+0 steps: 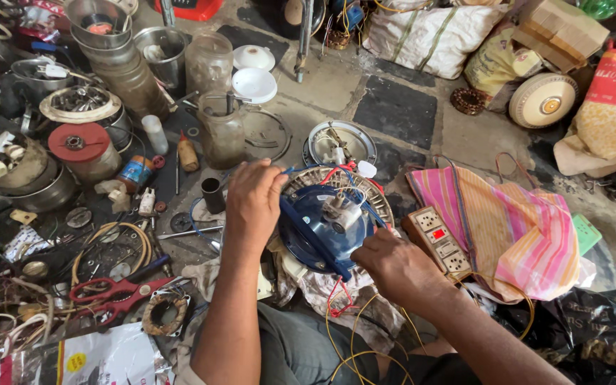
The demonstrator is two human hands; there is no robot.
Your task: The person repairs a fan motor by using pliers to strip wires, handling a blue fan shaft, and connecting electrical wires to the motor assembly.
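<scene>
A round blue fan motor housing (315,232) lies in front of me on a grey stator ring (376,196), with red, blue and white wires at its hub (340,210). My left hand (253,199) grips the housing's left rim. My right hand (393,265) presses on its lower right edge, fingers curled at the rim. Yellow and red wires (344,321) trail down from the motor over my lap.
A beige power strip (440,242) lies right of the motor on a pink striped cloth (515,228). Red-handled scissors (112,291), wire coils, metal bowls, jars and small parts crowd the left. Sacks and a round fan part (543,100) sit at the back right.
</scene>
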